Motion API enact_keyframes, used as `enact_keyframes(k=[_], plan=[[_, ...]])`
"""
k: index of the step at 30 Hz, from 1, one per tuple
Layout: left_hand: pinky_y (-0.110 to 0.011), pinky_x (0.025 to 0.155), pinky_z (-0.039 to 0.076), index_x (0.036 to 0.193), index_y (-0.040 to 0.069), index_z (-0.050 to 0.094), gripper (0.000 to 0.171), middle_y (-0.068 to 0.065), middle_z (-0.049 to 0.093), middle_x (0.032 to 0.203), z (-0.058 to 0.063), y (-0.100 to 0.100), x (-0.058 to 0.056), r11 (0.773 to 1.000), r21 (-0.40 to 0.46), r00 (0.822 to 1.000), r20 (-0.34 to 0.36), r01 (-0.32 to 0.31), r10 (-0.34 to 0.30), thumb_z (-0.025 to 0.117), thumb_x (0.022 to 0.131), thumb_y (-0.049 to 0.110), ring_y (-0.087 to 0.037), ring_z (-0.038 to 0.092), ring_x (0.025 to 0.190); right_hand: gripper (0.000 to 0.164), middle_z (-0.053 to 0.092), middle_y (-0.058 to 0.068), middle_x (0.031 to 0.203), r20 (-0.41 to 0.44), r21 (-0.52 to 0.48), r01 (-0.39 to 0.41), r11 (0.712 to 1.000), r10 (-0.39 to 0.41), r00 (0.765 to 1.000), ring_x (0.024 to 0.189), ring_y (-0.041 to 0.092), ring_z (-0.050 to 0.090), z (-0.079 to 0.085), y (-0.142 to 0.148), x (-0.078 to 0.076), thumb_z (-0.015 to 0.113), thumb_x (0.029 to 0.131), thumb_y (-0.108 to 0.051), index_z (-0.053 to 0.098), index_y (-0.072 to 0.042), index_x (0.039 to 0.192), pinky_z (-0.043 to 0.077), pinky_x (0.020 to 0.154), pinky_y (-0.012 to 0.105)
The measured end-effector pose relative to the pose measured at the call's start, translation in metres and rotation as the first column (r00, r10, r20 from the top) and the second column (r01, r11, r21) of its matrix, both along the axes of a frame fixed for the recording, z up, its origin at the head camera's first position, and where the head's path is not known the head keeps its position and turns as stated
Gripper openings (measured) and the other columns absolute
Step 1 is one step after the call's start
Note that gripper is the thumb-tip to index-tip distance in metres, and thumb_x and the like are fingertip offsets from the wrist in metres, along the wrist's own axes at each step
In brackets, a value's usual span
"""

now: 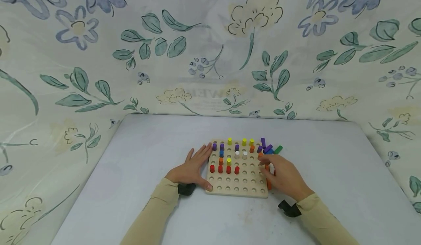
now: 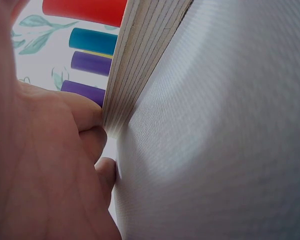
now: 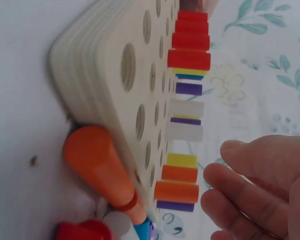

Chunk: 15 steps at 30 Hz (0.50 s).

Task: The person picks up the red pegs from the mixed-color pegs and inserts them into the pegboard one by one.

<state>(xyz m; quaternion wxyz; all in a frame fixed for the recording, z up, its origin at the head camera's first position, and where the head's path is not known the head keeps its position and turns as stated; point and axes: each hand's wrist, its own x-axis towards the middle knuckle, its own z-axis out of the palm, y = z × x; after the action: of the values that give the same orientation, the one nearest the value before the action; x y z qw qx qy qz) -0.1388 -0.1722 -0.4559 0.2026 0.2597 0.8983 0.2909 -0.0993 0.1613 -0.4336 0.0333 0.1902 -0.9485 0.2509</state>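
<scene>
A wooden pegboard (image 1: 249, 185) lies flat on the table, with coloured pegs upright in some of its holes. My left hand (image 1: 192, 168) rests along its left edge, fingers spread and thumb at the near corner; in the left wrist view, fingers touch the layered side. Over the right side is my right hand (image 1: 286, 173), its fingertips beside a standing orange peg (image 3: 176, 192). No peg shows between those fingers in the right wrist view. Several red pegs (image 1: 228, 169) form a row; white pegs (image 1: 245, 155), purple pegs (image 1: 215, 147) and yellow pegs (image 1: 244, 142) stand farther back.
Loose pegs lie against the board's right side, among them an orange peg (image 3: 97, 160) and a red peg (image 3: 85, 230). Beyond the far right corner are a green peg (image 1: 278, 149) and purple pegs (image 1: 268, 149). A flowered cloth (image 1: 210, 37) hangs behind the white table (image 1: 158, 131).
</scene>
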Motion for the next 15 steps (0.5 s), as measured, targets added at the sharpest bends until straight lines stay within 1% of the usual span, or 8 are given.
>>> enact_keyframes(k=[3, 6, 11, 15], plan=[[-0.057, 0.119, -0.012, 0.161, 0.004, 0.004, 0.135, -0.007, -0.004, 0.169, 0.0, 0.0, 0.0, 1.0, -0.002, 1.0, -0.003, 0.002, -0.002, 0.089, 0.068, 0.051, -0.027, -0.008, 0.155, 0.032, 0.07, 0.005, 0.107, 0.006, -0.001, 0.01, 1.0, -0.01, 1.0, 0.085, 0.017, 0.062, 0.001, 0.003, 0.001, 0.076, 0.091, -0.016, 0.066, -0.006, 0.119, 0.056, 0.072, 0.03], [-0.057, 0.119, -0.012, 0.161, 0.004, 0.004, 0.135, -0.008, -0.004, 0.169, 0.0, -0.001, 0.0, 1.0, -0.002, 1.0, -0.004, 0.002, -0.002, 0.089, 0.068, 0.052, -0.027, -0.008, 0.155, 0.031, 0.07, 0.006, 0.106, 0.013, -0.003, 0.015, 1.0, -0.015, 1.0, 0.084, 0.017, 0.062, 0.001, 0.007, 0.002, 0.077, 0.09, -0.015, 0.066, -0.007, 0.117, 0.057, 0.073, 0.032], [-0.057, 0.119, -0.013, 0.161, 0.004, 0.004, 0.135, -0.008, -0.004, 0.169, 0.001, -0.001, 0.001, 1.0, 0.005, 1.0, 0.001, 0.001, -0.001, 0.089, 0.068, 0.052, -0.027, -0.008, 0.155, 0.029, 0.069, 0.006, 0.103, -0.005, -0.016, 0.021, 1.0, -0.021, 1.0, 0.085, 0.018, 0.063, -0.002, 0.015, 0.004, 0.079, 0.088, -0.013, 0.067, -0.008, 0.114, 0.058, 0.074, 0.035], [-0.057, 0.119, -0.012, 0.161, 0.004, 0.004, 0.134, -0.007, -0.004, 0.169, 0.0, -0.001, 0.0, 1.0, -0.003, 1.0, -0.001, 0.004, -0.004, 0.088, 0.069, 0.052, -0.027, -0.008, 0.155, 0.032, 0.069, 0.006, 0.103, -0.008, -0.023, 0.034, 0.999, -0.034, 0.999, 0.086, 0.019, 0.064, -0.003, 0.021, 0.006, 0.078, 0.089, -0.013, 0.066, -0.006, 0.118, 0.058, 0.075, 0.037]])
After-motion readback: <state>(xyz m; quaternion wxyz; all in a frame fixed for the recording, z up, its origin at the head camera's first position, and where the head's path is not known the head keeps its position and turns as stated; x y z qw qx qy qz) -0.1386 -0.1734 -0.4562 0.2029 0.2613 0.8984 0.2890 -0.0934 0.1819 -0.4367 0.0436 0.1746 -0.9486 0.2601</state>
